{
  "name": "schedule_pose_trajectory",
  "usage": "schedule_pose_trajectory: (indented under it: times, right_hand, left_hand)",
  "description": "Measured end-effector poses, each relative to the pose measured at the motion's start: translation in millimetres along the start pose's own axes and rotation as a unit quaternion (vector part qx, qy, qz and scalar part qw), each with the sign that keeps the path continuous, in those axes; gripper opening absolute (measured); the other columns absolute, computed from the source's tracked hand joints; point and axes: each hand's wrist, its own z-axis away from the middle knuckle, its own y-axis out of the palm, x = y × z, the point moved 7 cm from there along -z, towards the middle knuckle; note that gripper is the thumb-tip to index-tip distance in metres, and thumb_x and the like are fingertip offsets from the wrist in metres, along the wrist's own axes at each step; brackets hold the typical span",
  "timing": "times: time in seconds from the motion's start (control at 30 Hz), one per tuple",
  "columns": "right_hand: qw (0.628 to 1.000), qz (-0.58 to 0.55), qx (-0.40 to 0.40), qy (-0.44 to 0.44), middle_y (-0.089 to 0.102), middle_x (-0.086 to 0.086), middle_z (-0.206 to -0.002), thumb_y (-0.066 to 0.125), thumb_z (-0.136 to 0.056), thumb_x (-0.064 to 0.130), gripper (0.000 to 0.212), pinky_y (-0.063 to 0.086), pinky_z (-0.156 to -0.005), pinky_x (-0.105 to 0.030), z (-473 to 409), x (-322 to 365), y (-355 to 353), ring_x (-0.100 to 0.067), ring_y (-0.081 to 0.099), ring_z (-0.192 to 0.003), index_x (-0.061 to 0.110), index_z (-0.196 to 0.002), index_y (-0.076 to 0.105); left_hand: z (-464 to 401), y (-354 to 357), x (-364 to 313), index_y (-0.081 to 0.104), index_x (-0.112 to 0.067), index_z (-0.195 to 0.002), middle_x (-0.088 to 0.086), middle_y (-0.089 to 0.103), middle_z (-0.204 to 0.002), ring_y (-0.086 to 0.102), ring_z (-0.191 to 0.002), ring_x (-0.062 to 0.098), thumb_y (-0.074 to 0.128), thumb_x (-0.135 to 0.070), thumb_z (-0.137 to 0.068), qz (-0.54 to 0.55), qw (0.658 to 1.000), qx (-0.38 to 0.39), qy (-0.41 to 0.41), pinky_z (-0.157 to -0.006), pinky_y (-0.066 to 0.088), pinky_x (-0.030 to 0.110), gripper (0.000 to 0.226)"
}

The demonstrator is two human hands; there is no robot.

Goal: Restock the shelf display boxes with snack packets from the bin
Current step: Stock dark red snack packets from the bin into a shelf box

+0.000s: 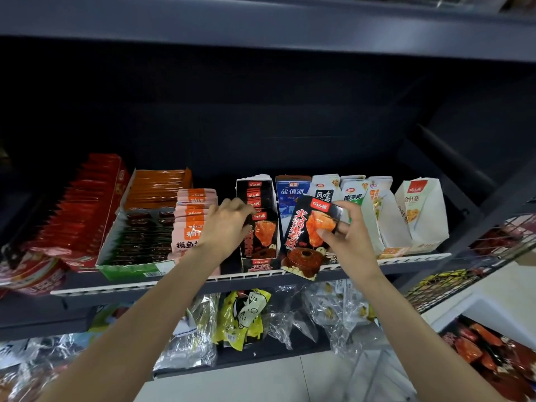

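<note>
- The right hand [343,237] pinches a glossy black snack packet with red-orange print [307,236] between thumb and fingers, holding it tilted in front of the shelf edge, just right of the display box.
- The left hand [229,224] reaches into the tall black cardboard display box [258,261], its curled fingers resting on the matching black packets standing in a row inside; whether it grips one I cannot tell.
- Just left of that box stands a stack of pink and orange flat packets [191,219], then a green-fronted tray of dark packets [139,242] and a red carton of red sachets [81,210].
- To the right stand a blue and white carton [291,192] and white open-fronted boxes [417,216].
- All rest on a dark metal shelf with a white front rail [130,285].
- Below hang clear and yellow plastic bags [246,317]; at bottom right, the bin of red packets [487,349] shows in part.
</note>
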Motion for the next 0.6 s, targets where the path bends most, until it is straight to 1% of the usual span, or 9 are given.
schedule_pose_trajectory:
  times: [0.03, 0.1, 0.13, 0.2, 0.3, 0.4, 0.47, 0.53, 0.6]
  right_hand:
    - [1.0, -0.012, 0.002, -0.003, 0.071, -0.001, -0.088, 0.061, -0.086, -0.001, 0.049, 0.055, -0.082, -0.042, -3, 2, 5, -0.018, 0.068, -0.085, 0.03, -0.115, 0.037]
    - [0.999, -0.023, 0.007, -0.022, 0.07, -0.003, -0.086, 0.059, -0.087, -0.003, 0.048, 0.055, -0.081, -0.037, -11, 9, 17, -0.017, 0.068, -0.083, 0.028, -0.114, 0.035]
    - [0.999, -0.022, 0.012, -0.033, 0.069, -0.004, -0.085, 0.059, -0.087, -0.003, 0.048, 0.055, -0.081, -0.035, -15, 13, 25, -0.017, 0.068, -0.083, 0.027, -0.114, 0.034]
    - [0.998, -0.004, 0.029, -0.052, 0.068, -0.006, -0.087, 0.058, -0.088, -0.002, 0.047, 0.054, -0.083, -0.035, -24, 17, 42, -0.018, 0.067, -0.086, 0.029, -0.114, 0.033]
    - [0.994, 0.065, 0.048, -0.079, 0.068, -0.007, -0.091, 0.058, -0.09, 0.005, 0.044, 0.054, -0.083, -0.04, -36, 18, 64, -0.018, 0.066, -0.086, 0.029, -0.116, 0.033]
    - [0.981, 0.147, 0.073, -0.105, 0.067, -0.013, -0.089, 0.056, -0.092, 0.009, 0.043, 0.054, -0.079, -0.044, -42, 12, 79, -0.025, 0.065, -0.082, 0.023, -0.125, 0.033]
    - [0.969, 0.196, 0.092, -0.119, 0.068, -0.009, -0.091, 0.055, -0.093, 0.011, 0.041, 0.055, -0.077, -0.04, -42, 4, 87, -0.021, 0.065, -0.083, 0.023, -0.125, 0.033]
    - [0.961, 0.228, 0.095, -0.12, 0.068, -0.005, -0.099, 0.054, -0.093, 0.013, 0.038, 0.054, -0.076, -0.033, -41, -5, 91, -0.017, 0.065, -0.089, 0.023, -0.125, 0.035]
    - [0.952, 0.261, 0.09, -0.133, 0.066, -0.004, -0.108, 0.055, -0.093, 0.013, 0.032, 0.049, -0.077, -0.027, -40, -11, 93, -0.017, 0.063, -0.098, 0.017, -0.123, 0.043]
  left_hand:
    - [3, -3, 4, 0.049, -0.024, -0.131, -0.001, 0.048, -0.132, 0.041, -0.124, 0.02, 0.058, -0.024, -0.091, 0.002, 1.0, -0.014, -0.003, -0.104, 0.03, 0.036, 0.041]
    - [7, -11, 16, 0.048, -0.023, -0.133, 0.0, 0.045, -0.135, 0.039, -0.127, 0.021, 0.06, -0.022, -0.089, 0.011, 0.999, -0.042, -0.024, -0.105, 0.029, 0.036, 0.046]
    - [9, -13, 23, 0.046, -0.022, -0.135, 0.001, 0.043, -0.138, 0.037, -0.13, 0.022, 0.061, -0.023, -0.089, 0.016, 0.998, -0.04, -0.035, -0.106, 0.028, 0.037, 0.049]
    - [10, -9, 36, 0.039, -0.02, -0.141, 0.003, 0.035, -0.146, 0.031, -0.135, 0.023, 0.062, -0.027, -0.088, 0.033, 0.998, 0.001, -0.05, -0.109, 0.026, 0.038, 0.058]
    - [11, 1, 43, 0.031, -0.022, -0.145, 0.002, 0.027, -0.153, 0.017, -0.142, 0.022, 0.06, -0.039, -0.088, 0.013, 0.997, 0.07, -0.028, -0.115, 0.02, 0.04, 0.066]
    - [14, 7, 43, 0.028, -0.026, -0.146, -0.001, 0.024, -0.154, 0.005, -0.145, 0.02, 0.056, -0.049, -0.087, -0.019, 0.995, 0.094, -0.009, -0.117, 0.01, 0.04, 0.069]
    - [16, 9, 39, 0.025, -0.028, -0.147, -0.004, 0.025, -0.154, -0.001, -0.145, 0.02, 0.054, -0.052, -0.087, -0.038, 0.995, 0.096, -0.003, -0.116, 0.005, 0.039, 0.07]
    - [17, 10, 36, 0.023, -0.029, -0.147, -0.006, 0.027, -0.153, -0.004, -0.145, 0.021, 0.052, -0.053, -0.087, -0.05, 0.995, 0.092, 0.0, -0.116, 0.0, 0.038, 0.071]
    - [17, 11, 34, 0.022, -0.029, -0.148, -0.007, 0.029, -0.153, -0.007, -0.145, 0.021, 0.052, -0.052, -0.088, -0.053, 0.995, 0.086, 0.001, -0.116, -0.002, 0.038, 0.071]
